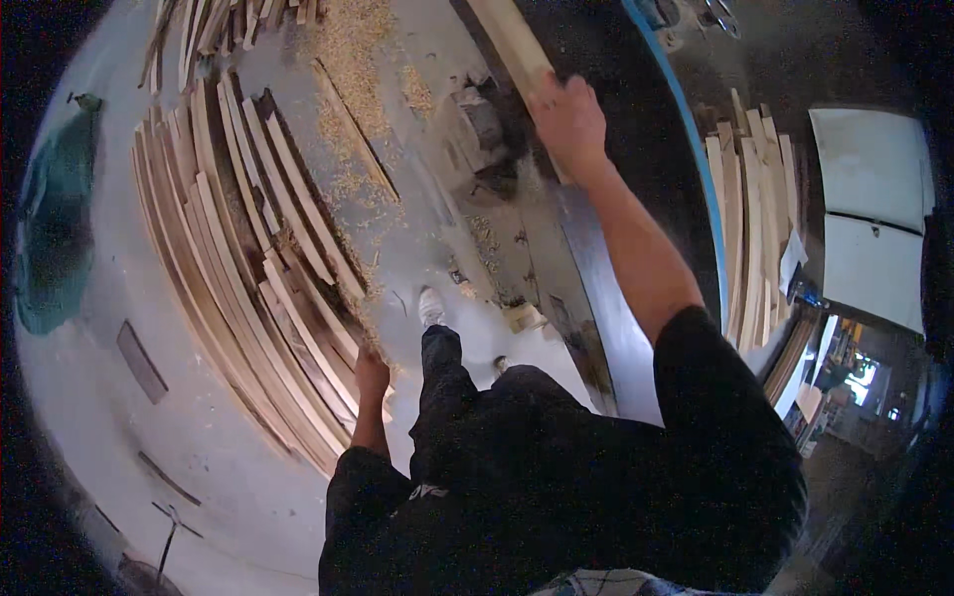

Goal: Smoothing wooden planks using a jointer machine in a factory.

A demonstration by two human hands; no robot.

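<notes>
My right hand reaches far forward, its fingers closed over the near part of a pale wooden board. That board lies lengthwise along a long machine with a smooth grey metal bed. My left hand hangs low at my left side, beside the ends of a stack of long wooden boards. Its back hides most of the fingers, and I cannot make out whether it touches a board.
Wood shavings cover the floor around a loose strip. More boards stand beyond the machine's blue edge, near a white cabinet. A green bag-like thing is at far left. My shoe is on the floor.
</notes>
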